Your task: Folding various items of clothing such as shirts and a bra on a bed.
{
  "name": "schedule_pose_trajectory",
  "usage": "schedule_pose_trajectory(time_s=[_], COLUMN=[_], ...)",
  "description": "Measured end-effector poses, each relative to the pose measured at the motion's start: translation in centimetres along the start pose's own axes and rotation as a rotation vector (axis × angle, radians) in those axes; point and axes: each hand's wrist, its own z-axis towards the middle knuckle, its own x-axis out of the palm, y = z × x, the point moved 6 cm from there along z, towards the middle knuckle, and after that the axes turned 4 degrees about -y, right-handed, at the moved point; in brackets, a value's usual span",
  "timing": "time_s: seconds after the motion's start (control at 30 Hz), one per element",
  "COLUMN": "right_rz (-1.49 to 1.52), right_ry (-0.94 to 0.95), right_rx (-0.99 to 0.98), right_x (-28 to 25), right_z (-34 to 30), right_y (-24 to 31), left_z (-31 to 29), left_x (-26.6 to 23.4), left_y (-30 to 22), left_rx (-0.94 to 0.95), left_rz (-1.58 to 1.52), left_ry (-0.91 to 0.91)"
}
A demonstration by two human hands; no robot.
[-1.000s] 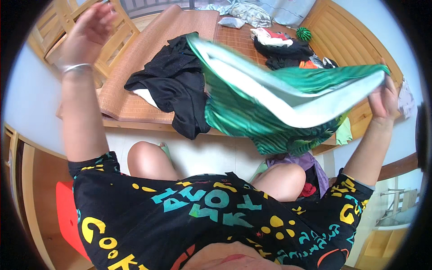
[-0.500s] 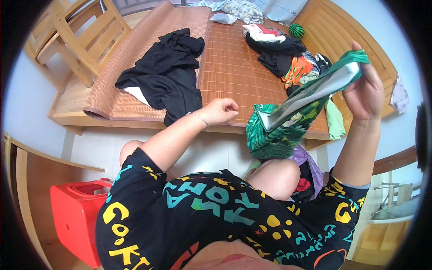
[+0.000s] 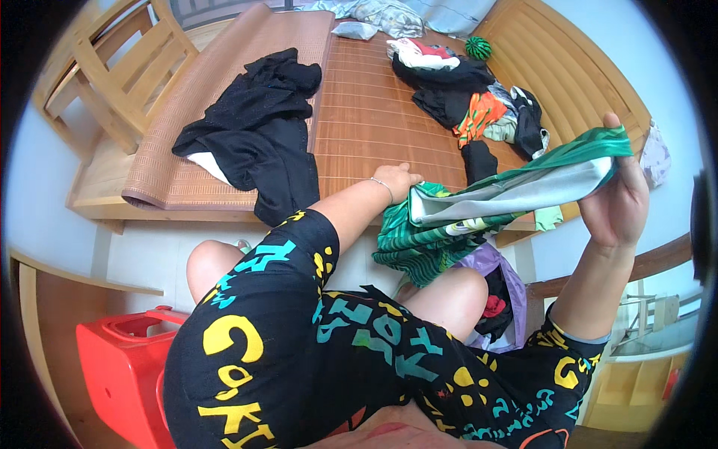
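Note:
A green patterned garment (image 3: 449, 243) with a pale lining hangs in front of me over the bed's near edge, its opening stretched sideways. My right hand (image 3: 619, 198) holds the right end of that opening up, thumb at the rim and the other fingers partly hidden by cloth. At the opposite end, my left hand (image 3: 396, 182) is closed at the garment's left corner, fingertips against the fabric. Left of it, a black garment (image 3: 258, 123) with a bit of white beneath lies spread on the bed mat (image 3: 359, 105).
Mixed clothes, including an orange piece (image 3: 479, 118), lie piled at the far right near a green striped ball (image 3: 478, 49). A purple bag (image 3: 516, 288) holding dark and red items stands by my knee. A red stool (image 3: 123, 374) is at left, a wooden chair (image 3: 138, 60) beyond.
My left hand has moved right and taken the near corner of the green garment. My right hand has lowered slightly, and the garment's opening is now stretched more level between both hands.

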Motion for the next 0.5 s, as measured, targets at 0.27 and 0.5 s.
schedule_pose_trajectory(time_s=[0.27,0.5], right_rz=[-0.059,-0.221], right_ry=[-0.157,-0.567], right_rx=[-0.147,-0.396], right_x=[-2.9,-6.3], right_z=[-3.8,-4.6], right_y=[4.3,9.6], left_z=[-0.8,-9.8], left_x=[-5.4,-21.4], left_y=[5.1,16.0], left_rx=[0.045,-0.321], left_rz=[-0.291,-0.922], left_ry=[-0.352,-0.631])
